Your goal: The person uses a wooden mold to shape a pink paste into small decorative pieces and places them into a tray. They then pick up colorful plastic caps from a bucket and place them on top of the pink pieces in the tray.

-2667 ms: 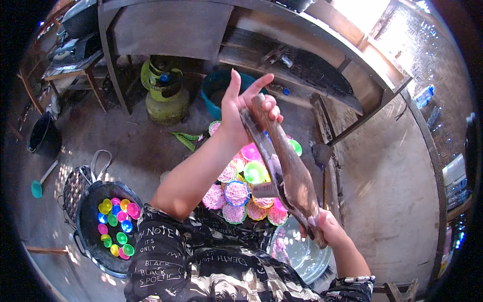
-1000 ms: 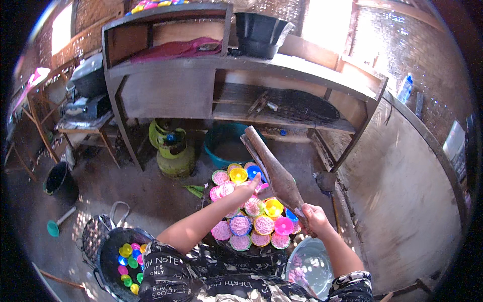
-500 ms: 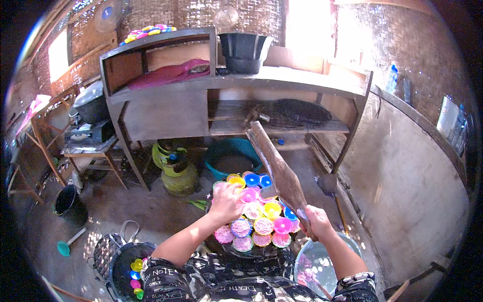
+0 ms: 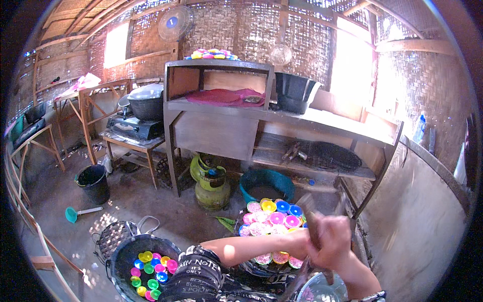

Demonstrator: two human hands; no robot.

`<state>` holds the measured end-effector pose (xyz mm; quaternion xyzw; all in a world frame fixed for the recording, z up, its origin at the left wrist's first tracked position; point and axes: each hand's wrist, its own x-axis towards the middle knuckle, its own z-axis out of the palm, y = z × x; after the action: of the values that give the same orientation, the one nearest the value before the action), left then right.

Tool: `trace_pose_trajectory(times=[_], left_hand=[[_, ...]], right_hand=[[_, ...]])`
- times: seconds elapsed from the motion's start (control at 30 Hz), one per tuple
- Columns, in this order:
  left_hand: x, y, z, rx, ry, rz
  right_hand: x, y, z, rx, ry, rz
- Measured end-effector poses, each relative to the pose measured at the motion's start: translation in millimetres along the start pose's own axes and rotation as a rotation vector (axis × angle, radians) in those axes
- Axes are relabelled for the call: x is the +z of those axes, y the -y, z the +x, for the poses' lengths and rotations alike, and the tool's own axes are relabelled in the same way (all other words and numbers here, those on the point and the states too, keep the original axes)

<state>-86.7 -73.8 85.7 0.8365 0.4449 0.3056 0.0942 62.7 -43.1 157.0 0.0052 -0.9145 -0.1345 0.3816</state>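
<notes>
My right hand (image 4: 333,240) is closed around a long brown wooden-looking piece (image 4: 313,229), smeared by motion. My left hand (image 4: 300,242) reaches across to the right and meets the piece beside my right hand. Its fingers are hidden and blurred. Under and beyond my left forearm stands a cluster of small colourful cups (image 4: 277,218), several filled with something pale pink and crumbly. Below my right hand is a pale basin (image 4: 332,292) holding liquid and pink bits.
On the left, a dark tub (image 4: 116,261) holds several colourful empty cups. A teal basin (image 4: 243,189) and a green gas cylinder (image 4: 212,195) stand before the wooden shelf (image 4: 211,130). Further left are a black bucket (image 4: 95,189) and a stove (image 4: 132,130). A wall (image 4: 427,201) runs along the right.
My left hand has left the cups and moved right to the brown piece. My right hand has risen, and the piece has swung out of its earlier slant. The view has turned left.
</notes>
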Motion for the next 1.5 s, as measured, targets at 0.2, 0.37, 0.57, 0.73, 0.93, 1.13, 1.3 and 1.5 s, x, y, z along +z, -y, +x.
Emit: trace_pose_trajectory(times=[0.2,0.37,0.57,0.73,0.93,1.13,1.3,1.5], left_hand=[[-12.2,-38.4,-10.5,-0.125,0.238,0.346],[-34.5,-39.8,-23.4,-0.223,0.161,0.403],[-5.0,24.0,-42.2,-0.196,-0.046,-0.243],[48.4,16.1,5.9,0.092,0.015,-0.75],[38.9,9.5,37.9,0.305,-0.533,-1.123],[62.8,15.4,13.5,0.186,-0.536,-0.59],[90.8,4.7,9.4,-0.228,-0.249,-0.532],[119.6,27.7,2.4,-0.459,-0.001,-0.597]], right_hand=[[-38.3,8.9,-30.0,0.368,0.367,0.452],[-74.9,-22.2,-80.6,0.791,0.002,0.722],[-101.8,-52.8,-162.0,0.905,-1.043,0.65],[-46.9,-32.4,-169.1,0.548,-1.356,0.831],[38.3,-16.7,-223.4,1.045,-1.029,1.362],[116.9,2.8,-414.6,1.82,0.703,0.475],[150.1,77.4,-482.8,1.962,1.048,0.0],[138.3,69.7,-522.3,1.479,1.127,-0.495]])
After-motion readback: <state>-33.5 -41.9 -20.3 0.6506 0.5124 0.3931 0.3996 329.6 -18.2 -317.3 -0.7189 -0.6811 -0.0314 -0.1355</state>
